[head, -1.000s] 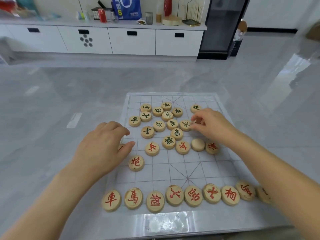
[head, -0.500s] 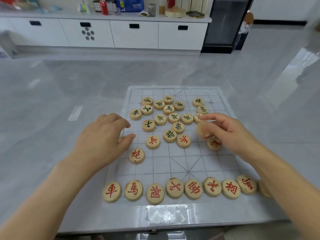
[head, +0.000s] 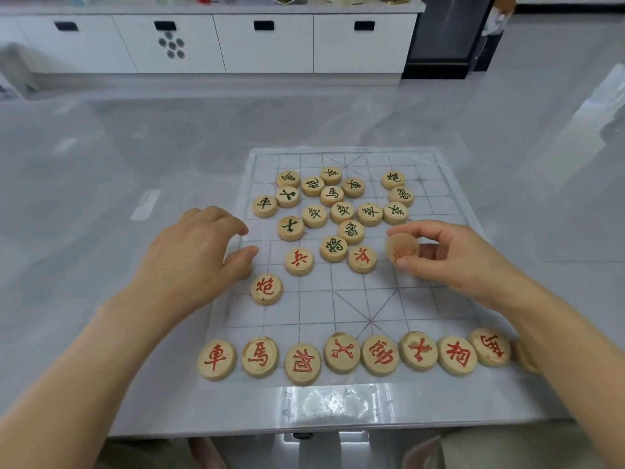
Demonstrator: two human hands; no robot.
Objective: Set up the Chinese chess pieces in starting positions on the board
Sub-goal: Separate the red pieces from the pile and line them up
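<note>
The chess pieces (head: 216, 359) are of pale wood, matt and smooth, with carved characters filled with red or dark green paint. The lifted piece (head: 401, 247) at centre right shows mostly bare wood. The board (head: 338, 309) is a thin translucent plastic sheet, glossy. The bench (head: 101, 157) under it is grey, marble-like and shiny. The cabinets (head: 263, 49) at the top look white and smooth.

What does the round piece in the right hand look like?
It is a round, flat disc that looks like pale wood. The right hand pinches it, thumb under the rim and a finger on top, so it stands tilted almost on edge above the board, right of a red-marked piece. Its face is blurred; a bit of red shows low down. Only the hand touches it.
</note>
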